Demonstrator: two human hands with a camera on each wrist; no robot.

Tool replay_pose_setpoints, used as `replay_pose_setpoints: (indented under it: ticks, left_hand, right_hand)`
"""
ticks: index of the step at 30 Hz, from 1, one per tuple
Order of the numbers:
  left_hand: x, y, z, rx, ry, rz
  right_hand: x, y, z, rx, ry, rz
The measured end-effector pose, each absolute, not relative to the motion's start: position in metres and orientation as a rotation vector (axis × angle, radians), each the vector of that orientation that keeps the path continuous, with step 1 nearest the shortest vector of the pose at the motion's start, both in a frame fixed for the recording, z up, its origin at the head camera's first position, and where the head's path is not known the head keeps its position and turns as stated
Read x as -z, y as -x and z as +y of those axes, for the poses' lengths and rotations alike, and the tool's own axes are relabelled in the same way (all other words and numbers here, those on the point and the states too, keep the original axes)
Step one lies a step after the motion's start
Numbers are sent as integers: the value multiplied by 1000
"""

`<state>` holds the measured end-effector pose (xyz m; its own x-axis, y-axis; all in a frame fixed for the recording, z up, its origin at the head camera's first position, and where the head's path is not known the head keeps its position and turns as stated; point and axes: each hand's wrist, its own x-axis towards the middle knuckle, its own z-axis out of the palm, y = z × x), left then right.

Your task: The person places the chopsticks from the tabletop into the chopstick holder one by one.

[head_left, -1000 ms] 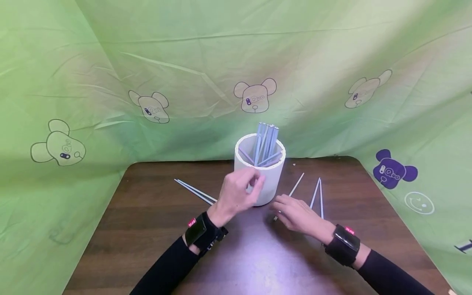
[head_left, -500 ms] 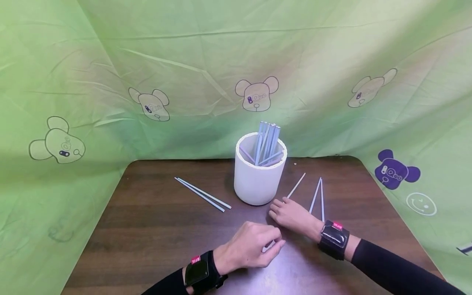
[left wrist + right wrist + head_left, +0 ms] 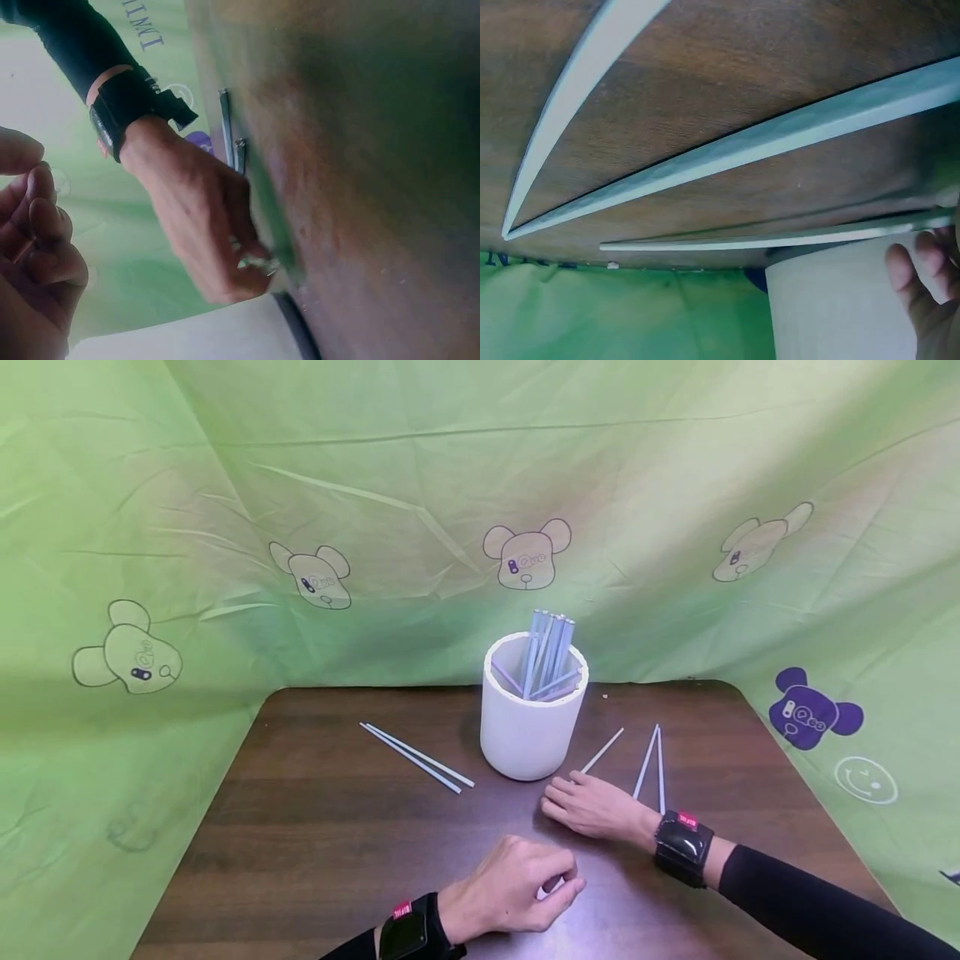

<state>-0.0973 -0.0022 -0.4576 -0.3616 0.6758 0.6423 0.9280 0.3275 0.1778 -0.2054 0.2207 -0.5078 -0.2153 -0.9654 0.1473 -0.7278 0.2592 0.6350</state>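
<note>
My right hand (image 3: 596, 806) is low over the table to the right of the white cup (image 3: 528, 735), pinching a slim pale-blue stick (image 3: 604, 749). In the right wrist view that stick (image 3: 757, 242) runs out from beside the fingers (image 3: 906, 274); in the left wrist view a short end shows near the fingertips. Nearer the front, my left hand (image 3: 513, 887) hovers with loosely curled fingers, thumb close to the index finger, and nothing visible between them. Several similar sticks (image 3: 551, 647) stand and lean inside the cup.
Left of the cup, two sticks (image 3: 412, 756) lie side by side at a slant. Two more (image 3: 645, 762) form a narrow V behind the right wrist. A green printed cloth (image 3: 412, 468) hangs behind the brown wooden table (image 3: 315, 827).
My left hand has come away from the front of the cup toward me and down, to the near middle. The right hand has stayed near its stick, which has shifted slightly toward me.
</note>
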Motion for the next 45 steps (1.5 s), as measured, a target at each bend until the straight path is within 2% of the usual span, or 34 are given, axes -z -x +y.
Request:
replay_pose_setpoints:
  ticks: [5,12,19,23,28,36,40,45]
  left_hand:
    - [460,94,-2,732,1461,-2139]
    - [466,89,1,666,1537,-2132]
    - [472,80,4,799,1647,-2237]
    - [475,78,5,762,1646,-2274]
    - [478,77,7,692,1650,-2270]
    - [479,79,5,721,1649,-2347]
    - [479,77,5,721,1649,-2372]
    - [480,75,6,748,1662,-2370]
  right_hand:
    - [493,199,217,501,-1486,-1992]
    - [444,173,201,350,-1446,-2011]
    - [379,148,176,-340,-1457,-2003]
    - [339,146,168,-759,-1487,-1876]
    - [290,155,166,-1200,-1500,-1525]
    - [219,182,188,-1638,-983,-1370]
    - [216,213,197,-1643,-849,-1489]
    - [237,252,206,-1639,-752,-1723]
